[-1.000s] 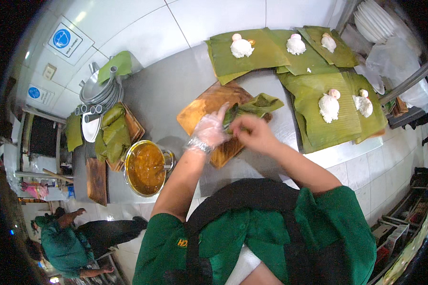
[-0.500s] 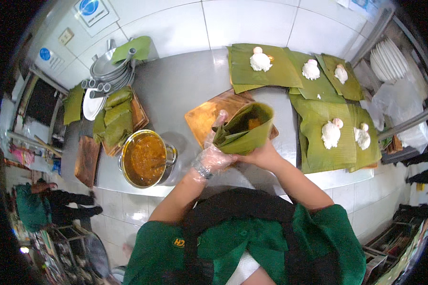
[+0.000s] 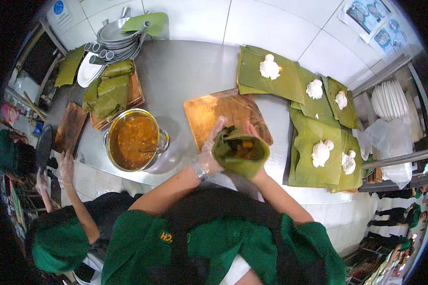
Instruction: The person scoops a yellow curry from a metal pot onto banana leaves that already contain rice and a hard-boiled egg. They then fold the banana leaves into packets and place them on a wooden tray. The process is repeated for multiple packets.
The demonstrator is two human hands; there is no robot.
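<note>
Both my hands hold a green banana leaf [image 3: 245,165] curled into an open cup, its mouth facing up with some orange-brown food inside. My left hand [image 3: 209,154], in a clear plastic glove, wraps its left side. My right hand [image 3: 259,175] grips the right side; its fingertips show past the rim, while the rest is partly hidden by the leaf. Just beyond lies a wooden board [image 3: 228,107]. To the left stands a metal pot [image 3: 108,142] of orange-brown stew [image 3: 133,135] with a utensil in it.
At right, flat banana leaves [image 3: 314,128] bear several mounds of white rice [image 3: 321,154]. Wrapped leaf parcels [image 3: 111,95] lie on a board at left, near stacked pans [image 3: 121,40] and a white plate [image 3: 88,71]. A co-worker's gloved hand [image 3: 67,171] is raised beside the table's left end.
The leaf has become a more upright, rounder cup nearer my body, with both hands closer around it. At the left, a co-worker has come close with hands raised. My view has shifted.
</note>
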